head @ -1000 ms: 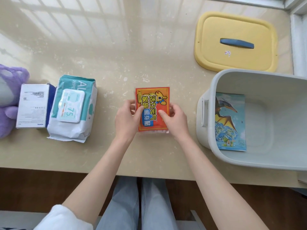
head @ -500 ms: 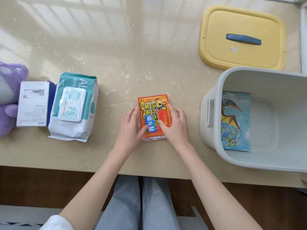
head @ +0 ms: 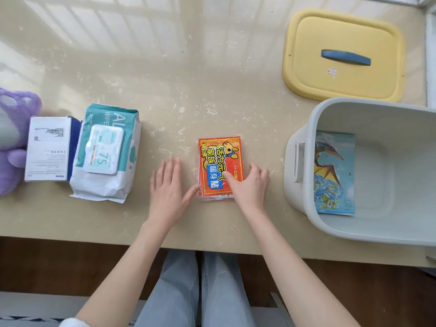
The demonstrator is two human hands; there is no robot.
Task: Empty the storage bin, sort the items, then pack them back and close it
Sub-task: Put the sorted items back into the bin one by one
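A red and yellow packet (head: 218, 159) lies flat on the beige table, on top of a thin clear pack. My left hand (head: 167, 190) lies flat just left of it, fingers straight, thumb tip at its lower left corner. My right hand (head: 250, 185) rests on the packet's lower right part, index finger pressing on it. The grey storage bin (head: 304, 123) stands at the right, with a dinosaur picture book (head: 335, 173) inside against its left wall. The yellow lid (head: 344, 29) with a blue handle lies behind the bin.
At the left stand a teal and white wipes pack (head: 106, 152), a white box (head: 47, 149) and a purple plush toy (head: 11, 138) side by side. The table's front edge (head: 94, 239) runs just below my wrists.
Both hands set the packet down on the table. My left hand has come off it and slid left, fingers spread flat. My right hand still rests on it.
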